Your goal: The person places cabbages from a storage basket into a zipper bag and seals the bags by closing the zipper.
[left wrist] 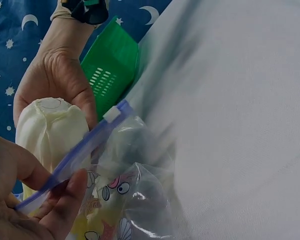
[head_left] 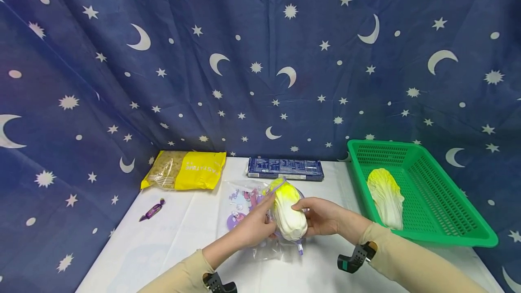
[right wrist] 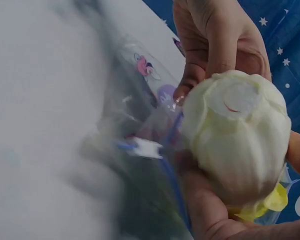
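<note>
A white Chinese cabbage [head_left: 291, 214] with a yellow leafy top is held over the table by my right hand [head_left: 323, 216], thumb on its front and fingers round the side. Its yellow end overlaps the mouth of a clear zip bag [head_left: 238, 198] printed with cartoon figures. My left hand [head_left: 258, 225] pinches the bag's purple-blue zip edge [left wrist: 82, 149] between thumb and fingers, as the left wrist view shows. A white slider [right wrist: 147, 148] sits on that zip. The cabbage's pale cut base [right wrist: 235, 97] faces the right wrist camera.
At the right, a green basket [head_left: 456, 238] contains another Chinese cabbage [head_left: 384, 198]. A dark blue box [head_left: 285, 169] lies behind the bag, and a yellow pasta bag [head_left: 201, 168] at the back left. A purple wrapped candy [head_left: 152, 210] lies on the left. A starry curtain [head_left: 260, 80] hangs behind.
</note>
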Demonstrator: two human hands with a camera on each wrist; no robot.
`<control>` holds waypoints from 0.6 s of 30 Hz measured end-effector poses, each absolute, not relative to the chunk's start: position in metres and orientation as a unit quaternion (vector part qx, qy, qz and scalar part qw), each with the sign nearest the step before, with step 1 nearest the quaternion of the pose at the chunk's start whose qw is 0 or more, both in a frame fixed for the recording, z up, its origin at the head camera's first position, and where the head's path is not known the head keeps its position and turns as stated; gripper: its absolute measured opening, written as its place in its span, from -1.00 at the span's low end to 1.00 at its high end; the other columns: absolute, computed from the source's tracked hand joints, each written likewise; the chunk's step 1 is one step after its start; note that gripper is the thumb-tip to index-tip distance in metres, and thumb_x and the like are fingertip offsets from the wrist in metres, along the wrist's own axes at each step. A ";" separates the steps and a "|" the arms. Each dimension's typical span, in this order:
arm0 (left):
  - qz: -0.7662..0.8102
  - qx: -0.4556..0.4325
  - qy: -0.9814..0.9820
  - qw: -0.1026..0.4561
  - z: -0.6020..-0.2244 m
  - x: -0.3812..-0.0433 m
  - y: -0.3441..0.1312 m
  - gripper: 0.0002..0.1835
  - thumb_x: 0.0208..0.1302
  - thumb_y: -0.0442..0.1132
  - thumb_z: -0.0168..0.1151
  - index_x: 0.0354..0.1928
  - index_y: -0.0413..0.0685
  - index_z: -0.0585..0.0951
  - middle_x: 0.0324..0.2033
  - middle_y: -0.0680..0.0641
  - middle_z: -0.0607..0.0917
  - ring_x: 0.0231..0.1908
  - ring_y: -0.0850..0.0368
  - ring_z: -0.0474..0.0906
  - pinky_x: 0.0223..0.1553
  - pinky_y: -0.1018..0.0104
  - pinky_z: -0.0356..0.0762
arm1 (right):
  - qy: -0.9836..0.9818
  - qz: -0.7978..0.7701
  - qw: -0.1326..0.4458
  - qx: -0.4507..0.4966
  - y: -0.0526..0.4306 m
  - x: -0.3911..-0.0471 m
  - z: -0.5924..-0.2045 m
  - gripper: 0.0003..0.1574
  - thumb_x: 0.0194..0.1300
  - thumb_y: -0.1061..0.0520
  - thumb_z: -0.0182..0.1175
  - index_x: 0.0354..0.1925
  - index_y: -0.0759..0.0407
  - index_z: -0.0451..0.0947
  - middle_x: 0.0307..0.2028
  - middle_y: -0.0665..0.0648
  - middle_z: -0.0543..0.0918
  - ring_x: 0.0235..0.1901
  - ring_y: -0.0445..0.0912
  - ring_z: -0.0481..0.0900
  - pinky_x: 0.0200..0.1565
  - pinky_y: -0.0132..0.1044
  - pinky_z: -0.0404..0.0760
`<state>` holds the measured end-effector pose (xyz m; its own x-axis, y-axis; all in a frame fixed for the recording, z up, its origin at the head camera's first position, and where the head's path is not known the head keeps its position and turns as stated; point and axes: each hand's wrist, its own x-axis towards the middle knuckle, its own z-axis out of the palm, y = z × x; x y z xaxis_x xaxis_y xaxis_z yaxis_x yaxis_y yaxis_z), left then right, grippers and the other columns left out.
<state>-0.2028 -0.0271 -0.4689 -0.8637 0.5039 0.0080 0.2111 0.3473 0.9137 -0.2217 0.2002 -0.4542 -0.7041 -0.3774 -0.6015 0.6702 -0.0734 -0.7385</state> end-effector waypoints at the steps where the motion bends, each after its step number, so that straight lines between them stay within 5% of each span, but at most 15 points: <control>1: 0.528 0.221 0.808 0.139 -0.469 -0.203 -0.027 -0.04 0.14 -0.58 0.13 0.61 -0.23 0.03 0.60 -0.25 -0.05 -0.56 0.10 0.58 -0.40 0.12 0.74 | 0.569 -0.726 0.366 0.127 0.201 -0.222 -0.454 -0.23 0.34 0.06 0.19 0.34 0.40 0.16 0.07 0.41 0.49 -0.05 0.11 0.65 0.07 0.01 0.67; 9: 0.548 0.227 0.786 0.173 -0.466 -0.196 -0.024 0.04 0.01 -0.60 0.19 0.61 -0.21 0.05 0.59 -0.28 -0.04 -0.60 0.20 0.53 -0.44 0.23 0.71 | 0.516 -0.773 0.338 0.148 0.201 -0.225 -0.456 -0.28 0.46 0.15 0.16 0.35 0.47 0.10 0.10 0.44 0.38 -0.04 0.13 0.61 0.11 -0.02 0.64; 13: 0.557 0.223 0.778 0.184 -0.460 -0.193 -0.023 0.04 0.02 -0.58 0.23 0.61 -0.17 0.08 0.58 -0.29 0.02 -0.59 0.09 0.57 -0.42 0.20 0.71 | 0.520 -0.777 0.319 0.156 0.197 -0.224 -0.456 -0.29 0.47 0.18 0.16 0.36 0.50 0.11 0.13 0.48 0.33 -0.01 0.16 0.58 0.14 0.04 0.62; 16: 0.566 0.210 0.772 0.196 -0.453 -0.194 -0.024 0.01 0.08 -0.56 0.24 0.61 -0.19 0.07 0.25 -0.47 0.50 -0.52 -0.12 0.67 -0.50 0.26 0.64 | 0.555 -0.761 0.302 0.143 0.193 -0.223 -0.456 -0.36 0.49 0.17 0.15 0.31 0.54 0.20 0.09 0.48 0.41 -0.04 0.14 0.59 0.08 0.06 0.66; 18: 0.583 0.197 0.760 0.210 -0.449 -0.196 -0.024 -0.01 0.11 -0.56 0.22 0.61 -0.20 0.06 -0.14 -0.41 0.69 -0.44 -0.24 0.72 -0.52 0.32 0.59 | 0.587 -0.745 0.288 0.132 0.191 -0.222 -0.456 -0.40 0.50 0.14 0.15 0.28 0.53 0.28 0.05 0.46 0.46 -0.07 0.12 0.60 0.03 0.07 0.69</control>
